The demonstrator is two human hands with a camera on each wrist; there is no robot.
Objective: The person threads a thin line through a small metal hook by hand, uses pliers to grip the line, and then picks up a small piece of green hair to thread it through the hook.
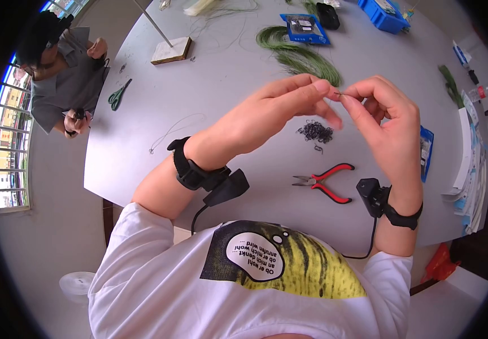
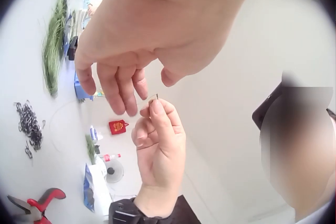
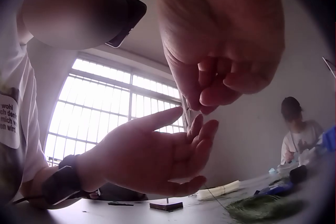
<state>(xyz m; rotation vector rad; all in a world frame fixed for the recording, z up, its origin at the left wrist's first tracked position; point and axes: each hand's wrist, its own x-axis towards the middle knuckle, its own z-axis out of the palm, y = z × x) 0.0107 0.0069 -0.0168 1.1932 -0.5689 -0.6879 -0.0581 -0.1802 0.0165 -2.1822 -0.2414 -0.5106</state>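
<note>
My right hand [image 1: 388,116] pinches a thin, short dark piece [image 2: 156,98] between thumb and forefinger; its exact kind is too small to tell. Close against those fingertips is my left hand [image 1: 266,107], its fingers loosely extended and apart in the left wrist view. Below the hands on the table lies a pile of small black looped wire pieces [image 1: 316,131], with a few loose ones beside it. Nearer my body are red-handled pliers [image 1: 314,181], lying with their jaws apart. A bundle of green line [image 1: 312,65] lies beyond my fingers.
Dark green scissors [image 1: 118,96] and a thin looped line [image 1: 168,135] lie to the left. A block with a rod [image 1: 171,51], a blue packet [image 1: 306,28] and a blue bin [image 1: 382,17] stand farther back. Another person [image 1: 66,79] is at the left table edge.
</note>
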